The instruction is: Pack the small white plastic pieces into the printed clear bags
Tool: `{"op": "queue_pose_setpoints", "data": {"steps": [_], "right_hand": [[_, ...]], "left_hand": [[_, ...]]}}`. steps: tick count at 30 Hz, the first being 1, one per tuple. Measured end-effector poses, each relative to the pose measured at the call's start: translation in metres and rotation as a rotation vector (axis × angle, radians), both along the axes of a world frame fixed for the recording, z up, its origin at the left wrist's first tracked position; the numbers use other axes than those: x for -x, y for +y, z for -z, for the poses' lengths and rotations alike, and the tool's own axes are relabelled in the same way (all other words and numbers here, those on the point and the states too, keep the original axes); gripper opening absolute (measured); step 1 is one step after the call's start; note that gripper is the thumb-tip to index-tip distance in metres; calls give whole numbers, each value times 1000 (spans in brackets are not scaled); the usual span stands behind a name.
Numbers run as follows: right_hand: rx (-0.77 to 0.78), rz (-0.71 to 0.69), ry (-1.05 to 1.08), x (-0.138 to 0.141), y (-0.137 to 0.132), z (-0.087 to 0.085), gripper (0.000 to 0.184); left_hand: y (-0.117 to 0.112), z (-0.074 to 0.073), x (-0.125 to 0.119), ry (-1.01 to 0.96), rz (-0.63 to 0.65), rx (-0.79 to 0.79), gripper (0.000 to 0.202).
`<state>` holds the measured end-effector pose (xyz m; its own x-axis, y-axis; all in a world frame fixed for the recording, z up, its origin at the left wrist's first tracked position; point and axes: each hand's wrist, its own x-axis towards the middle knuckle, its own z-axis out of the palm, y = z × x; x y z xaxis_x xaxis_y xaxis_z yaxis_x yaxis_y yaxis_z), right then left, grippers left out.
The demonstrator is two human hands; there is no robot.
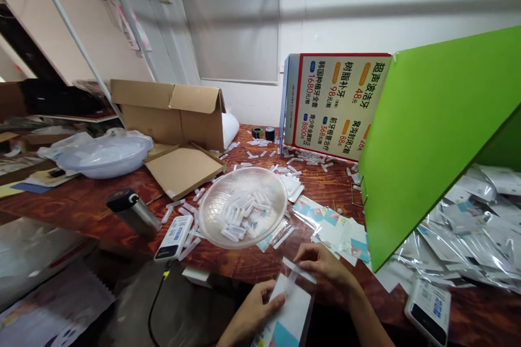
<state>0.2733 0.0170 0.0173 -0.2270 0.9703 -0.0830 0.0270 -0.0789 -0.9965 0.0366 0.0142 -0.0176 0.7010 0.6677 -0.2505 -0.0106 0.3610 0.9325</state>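
Note:
In the head view, a clear plastic bag (293,303) with a white and blue printed card inside is held near the table's front edge. My left hand (260,306) is closed on the bag's left side, thumb lying across its front. At the bag's upper end, my right hand (319,263) pinches the top edge, fingers bent. A whitish strip shows at the bag's mouth between the hands; what it is I cannot make out. Just beyond stands a translucent plastic bowl (207,203) with many small clear-white plastic pieces in it. Printed cards (331,227) lie right of the bowl.
A green board (423,135) and a printed sign (337,103) stand upright at the right. Filled clear bags (468,222) are heaped behind the board. Left are a steel bottle (136,214), a white power bank (174,237) with a cable, and cardboard boxes (163,111).

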Motion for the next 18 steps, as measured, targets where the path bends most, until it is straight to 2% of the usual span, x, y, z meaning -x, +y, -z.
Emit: {"op": "queue_pose_setpoints", "data": {"steps": [4,6,7,8,11,12,15,18], "right_hand": [[101,-165,-10,11,-4,14,16],[70,-255,-73,11,9,16,16],[23,-254,-136,9,21,16,16],[-37,-197,-244,6,36,14,18],[-195,174,-682,-3,96,8,23],[-212,253,-774,-4,116,6,24],[-210,301,-890,2,161,6,24],[-224,310,-933,11,174,6,21]], "left_hand": [[-3,3,4,16,45,-68,69],[-4,3,7,29,39,-101,67],[-5,3,8,24,20,-102,67],[-7,2,8,10,-9,-84,66],[-13,-3,9,-71,-155,76,67],[-16,-5,9,-95,-210,142,67],[-24,-7,11,-122,-331,250,67],[-27,-3,17,-140,-391,180,72]]}}
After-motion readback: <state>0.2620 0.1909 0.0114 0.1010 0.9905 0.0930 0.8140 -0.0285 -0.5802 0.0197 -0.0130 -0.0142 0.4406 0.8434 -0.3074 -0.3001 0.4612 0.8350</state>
